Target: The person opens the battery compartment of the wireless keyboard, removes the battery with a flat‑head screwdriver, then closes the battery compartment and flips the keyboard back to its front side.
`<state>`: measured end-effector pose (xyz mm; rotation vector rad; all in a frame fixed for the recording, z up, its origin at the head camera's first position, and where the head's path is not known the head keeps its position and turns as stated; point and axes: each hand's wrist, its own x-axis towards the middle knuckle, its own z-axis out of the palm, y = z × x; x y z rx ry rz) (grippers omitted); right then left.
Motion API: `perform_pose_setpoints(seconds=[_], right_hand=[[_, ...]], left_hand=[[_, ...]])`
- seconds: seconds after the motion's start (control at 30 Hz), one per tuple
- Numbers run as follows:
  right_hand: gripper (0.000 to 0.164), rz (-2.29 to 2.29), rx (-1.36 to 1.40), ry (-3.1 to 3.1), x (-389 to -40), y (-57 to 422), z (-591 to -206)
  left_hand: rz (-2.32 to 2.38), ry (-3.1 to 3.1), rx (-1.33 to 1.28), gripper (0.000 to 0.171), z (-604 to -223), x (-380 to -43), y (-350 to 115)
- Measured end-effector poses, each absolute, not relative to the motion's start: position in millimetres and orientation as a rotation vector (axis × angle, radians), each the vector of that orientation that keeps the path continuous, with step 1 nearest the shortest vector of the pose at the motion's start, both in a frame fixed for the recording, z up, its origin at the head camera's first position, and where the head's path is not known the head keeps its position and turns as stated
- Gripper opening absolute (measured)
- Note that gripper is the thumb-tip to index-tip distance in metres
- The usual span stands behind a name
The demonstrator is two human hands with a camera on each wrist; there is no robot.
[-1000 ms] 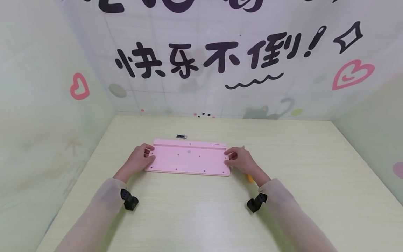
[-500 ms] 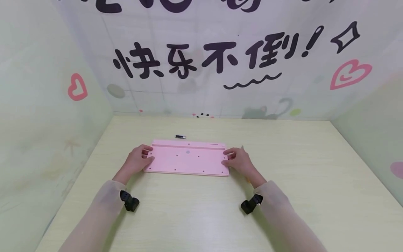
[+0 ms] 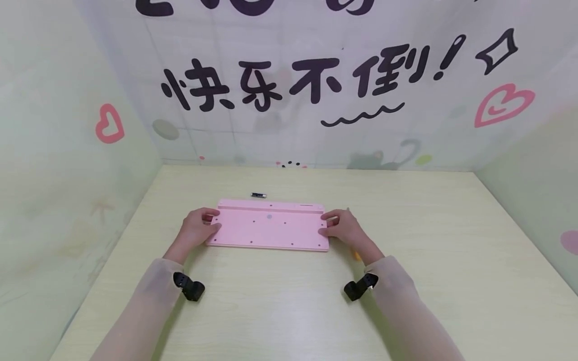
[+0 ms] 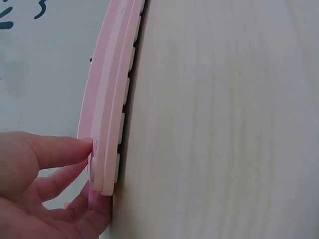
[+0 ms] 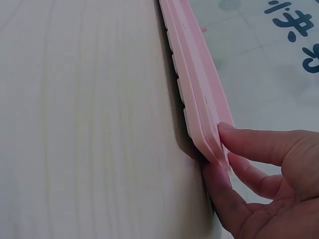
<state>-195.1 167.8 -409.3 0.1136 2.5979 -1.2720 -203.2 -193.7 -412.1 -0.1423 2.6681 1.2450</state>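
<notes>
A pink keyboard (image 3: 268, 230) lies face down on the table, its screw-dotted back upward. White keys show along its underside in both wrist views. My left hand (image 3: 196, 229) grips its left end, with the thumb (image 4: 65, 151) on the back and fingers curled round the edge. At the other end my right hand (image 3: 345, 228) pinches the keyboard the same way, thumb (image 5: 259, 144) on top and fingertips under the rim. Beyond the keyboard's far edge lies a small dark battery (image 3: 259, 195).
Partly hidden behind my right hand and wrist is an object with an orange part (image 3: 356, 254); its kind cannot be told. The pale wooden table (image 3: 280, 311) meets a printed cloth backdrop (image 3: 289, 140) at the back and sides.
My right wrist has shifted slightly inward and the view has moved a little. The keyboard stays almost in place, with both hands still holding its ends.
</notes>
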Motion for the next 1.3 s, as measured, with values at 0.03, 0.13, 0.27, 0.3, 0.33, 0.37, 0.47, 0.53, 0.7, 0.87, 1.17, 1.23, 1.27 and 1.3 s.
perform_pose_setpoints(seconds=[0.03,0.13,0.27,0.3,0.33,0.37,0.47,0.53,0.7,0.87,1.17,1.23,1.27,1.3], right_hand=[[0.038,-1.269,0.107,2.594,-196,168,-409],[0.039,-1.27,0.101,2.579,-197,169,-409],[0.039,-1.289,0.119,2.553,-197,170,-408],[0.039,-1.294,0.121,2.547,-197,170,-408],[0.039,-1.299,0.129,2.54,-197,170,-408],[0.04,-1.304,0.133,2.539,-197,170,-408],[0.04,-1.321,0.151,2.53,-197,170,-408],[0.039,-1.336,0.17,2.523,-198,170,-408],[0.041,-1.37,0.172,2.511,-198,171,-407],[0.04,-1.397,0.175,2.502,-200,173,-406],[0.042,-1.461,0.192,2.458,-202,176,-405],[0.042,-1.482,0.184,2.451,-202,176,-403],[0.042,-1.498,0.185,2.445,-202,175,-401],[0.042,-1.509,0.183,2.438,-202,175,-400]], left_hand=[[1.252,2.665,-0.147,0.039,-412,-203,-194],[1.268,2.659,-0.153,0.038,-410,-202,-194],[1.301,2.651,-0.159,0.036,-410,-201,-195],[1.31,2.649,-0.16,0.036,-410,-201,-195],[1.318,2.648,-0.163,0.035,-410,-201,-195],[1.326,2.648,-0.164,0.035,-410,-201,-195],[1.345,2.652,-0.174,0.035,-411,-200,-194],[1.36,2.654,-0.186,0.036,-412,-200,-193],[1.414,2.641,-0.228,0.037,-415,-201,-191],[1.491,2.59,-0.274,0.04,-414,-201,-191],[1.685,2.38,-0.272,0.048,-408,-200,-198],[1.74,2.323,-0.25,0.049,-405,-199,-202],[1.763,2.304,-0.226,0.05,-403,-198,-203],[1.786,2.284,-0.203,0.051,-402,-198,-205]])
